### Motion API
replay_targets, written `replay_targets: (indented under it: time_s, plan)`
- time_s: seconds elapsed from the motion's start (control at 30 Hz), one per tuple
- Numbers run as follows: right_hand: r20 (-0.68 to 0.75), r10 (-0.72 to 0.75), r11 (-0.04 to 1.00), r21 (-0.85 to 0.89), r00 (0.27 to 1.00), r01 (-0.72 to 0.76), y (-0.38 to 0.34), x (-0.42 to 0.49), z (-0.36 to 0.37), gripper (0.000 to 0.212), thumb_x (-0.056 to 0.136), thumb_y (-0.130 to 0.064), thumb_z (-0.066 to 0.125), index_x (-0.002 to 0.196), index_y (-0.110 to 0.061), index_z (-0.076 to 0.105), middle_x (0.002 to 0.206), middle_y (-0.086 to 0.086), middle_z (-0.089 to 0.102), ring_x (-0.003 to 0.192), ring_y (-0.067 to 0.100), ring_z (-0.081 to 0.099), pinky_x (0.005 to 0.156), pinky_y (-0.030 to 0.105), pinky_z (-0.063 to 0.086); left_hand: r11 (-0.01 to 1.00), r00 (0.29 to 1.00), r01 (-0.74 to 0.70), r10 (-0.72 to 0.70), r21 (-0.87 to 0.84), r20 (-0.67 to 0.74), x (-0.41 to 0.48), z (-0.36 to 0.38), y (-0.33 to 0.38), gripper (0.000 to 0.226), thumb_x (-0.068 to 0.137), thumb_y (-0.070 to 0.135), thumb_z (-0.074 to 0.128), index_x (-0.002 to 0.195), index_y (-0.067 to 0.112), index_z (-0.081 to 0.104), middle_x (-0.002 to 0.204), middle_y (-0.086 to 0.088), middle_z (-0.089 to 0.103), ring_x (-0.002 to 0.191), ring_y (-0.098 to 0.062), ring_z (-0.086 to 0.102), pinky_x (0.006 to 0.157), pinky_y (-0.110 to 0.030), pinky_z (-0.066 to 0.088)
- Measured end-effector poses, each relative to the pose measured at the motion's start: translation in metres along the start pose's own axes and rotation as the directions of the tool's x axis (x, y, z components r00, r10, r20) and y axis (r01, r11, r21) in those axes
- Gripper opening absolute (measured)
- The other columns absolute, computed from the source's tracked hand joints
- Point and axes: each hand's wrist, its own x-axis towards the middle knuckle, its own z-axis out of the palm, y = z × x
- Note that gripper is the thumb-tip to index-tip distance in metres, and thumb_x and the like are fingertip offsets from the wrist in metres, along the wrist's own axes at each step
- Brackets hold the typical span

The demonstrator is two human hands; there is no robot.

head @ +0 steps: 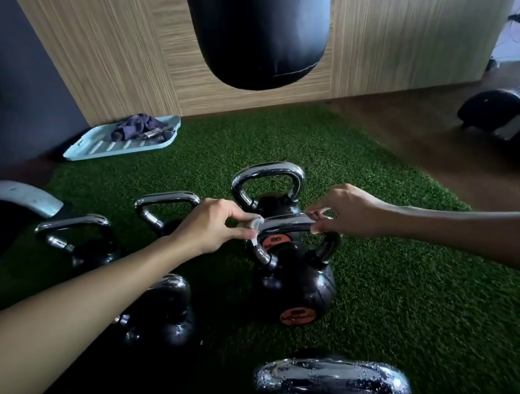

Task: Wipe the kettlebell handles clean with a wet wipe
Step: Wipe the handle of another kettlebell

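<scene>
Pinching wet wipe [255, 224] ends over the handle [263, 256]: left hand [210, 226], right hand [347, 211].

Beneath me, a green artificial turf mat [389, 279] lies on the brown wooden floor [405, 123]. Six chrome-handled black round kettlebells [297, 286] stand on the turf. A pale blue plastic tray [93, 148] sits at its far left edge.

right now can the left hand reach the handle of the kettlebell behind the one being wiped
Probably yes: the left hand pinches the wipe close to that rear handle, nothing between them, though it is busy with the wipe.
</scene>
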Motion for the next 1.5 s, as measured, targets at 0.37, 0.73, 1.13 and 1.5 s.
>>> replay_targets:
  time_s: [0.37, 0.73, 1.13, 1.5]
  plan:
    - [0.032, 0.021, 0.999, -0.049, 0.999, -0.02, 0.002, -0.019, -0.008, 0.031, 0.094, -0.038, 0.068, 0.117, -0.018, 0.073, 0.109, -0.003, 0.072, 0.093, 0.017, 0.064, 0.069, 0.022, 0.039, 0.97, 0.996, -0.009, -0.014, -0.243, -0.093, -0.009, 0.025, -0.012, 0.043, 0.075, 0.045, 0.082, 0.115, 0.03, 0.076, 0.115, 0.015, 0.074, 0.106, 0.008, 0.066, 0.1, -0.023, 0.052]
    - [0.036, 0.037, 0.998, -0.058, 0.999, -0.035, 0.0, -0.011, -0.007, 0.043, 0.092, -0.048, 0.068, 0.13, -0.029, 0.068, 0.124, -0.004, 0.072, 0.093, 0.02, 0.073, 0.08, 0.038, 0.059, 0.881, 0.981, 0.106, -0.17, -0.462, -0.098, -0.025, 0.046, -0.032, 0.04, 0.08, 0.026, 0.084, 0.119, 0.029, 0.075, 0.118, 0.019, 0.071, 0.114, 0.006, 0.063, 0.102, -0.014, 0.047]
    - [0.004, 0.069, 0.998, -0.007, 0.998, -0.069, 0.003, -0.007, 0.003, 0.043, 0.091, -0.047, 0.068, 0.132, -0.034, 0.064, 0.135, -0.002, 0.065, 0.094, 0.01, 0.066, 0.065, 0.025, 0.052, 0.649, 0.857, 0.388, -0.516, -0.654, -0.004, -0.042, 0.112, -0.038, 0.046, 0.083, 0.025, 0.083, 0.128, 0.028, 0.07, 0.126, 0.016, 0.067, 0.119, 0.0, 0.058, 0.097, -0.019, 0.038]
    - [-0.189, 0.093, 0.994, -0.045, 0.978, -0.103, -0.019, -0.015, 0.009, 0.045, 0.083, -0.049, 0.076, 0.125, -0.034, 0.069, 0.124, -0.008, 0.069, 0.097, 0.009, 0.057, 0.074, 0.025, 0.043, 0.814, 0.899, 0.145, -0.346, -0.562, -0.27, -0.062, 0.058, -0.025, 0.042, 0.079, 0.03, 0.085, 0.119, 0.03, 0.074, 0.119, 0.019, 0.071, 0.114, 0.005, 0.063, 0.09, -0.003, 0.045]
